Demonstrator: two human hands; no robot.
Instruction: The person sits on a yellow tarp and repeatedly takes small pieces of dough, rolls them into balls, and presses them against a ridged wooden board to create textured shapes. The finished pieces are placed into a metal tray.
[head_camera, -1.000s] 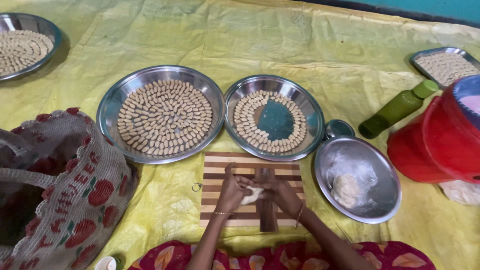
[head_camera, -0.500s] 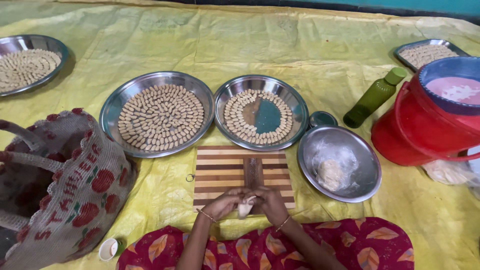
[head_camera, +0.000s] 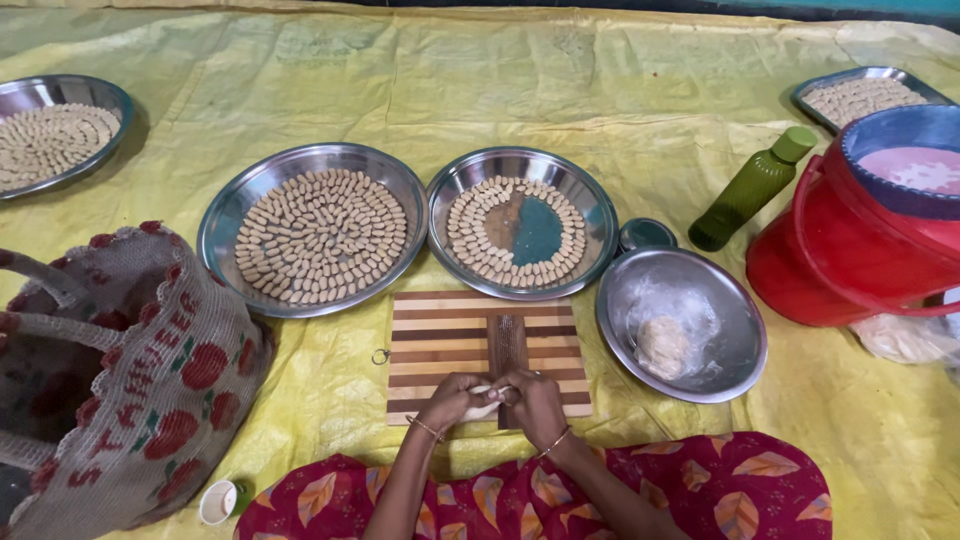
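My left hand (head_camera: 452, 399) and my right hand (head_camera: 536, 400) meet over the near edge of a striped wooden board (head_camera: 470, 335), both pinching a small pale piece of dough (head_camera: 484, 404). A narrow dark grooved strip (head_camera: 507, 345) runs down the board's middle. Beyond the board stand two round steel plates: the left plate (head_camera: 225, 215) is filled with rings of small shaped dough pieces, the right plate (head_camera: 592, 215) is partly filled, its centre bare. A steel bowl (head_camera: 740, 340) to the right holds a lump of dough (head_camera: 663, 345) in flour.
A crocheted bag (head_camera: 130, 400) with red motifs lies at the left. A green bottle (head_camera: 750, 190), a red bucket (head_camera: 850, 260) with a blue lid, and two more trays of pieces (head_camera: 55, 140) (head_camera: 860, 95) lie on the yellow sheet. A small white cap (head_camera: 217, 502) sits near my knee.
My hands have drawn back from the board's middle to its near edge, still together on the dough piece. The view has shifted and tilted slightly.
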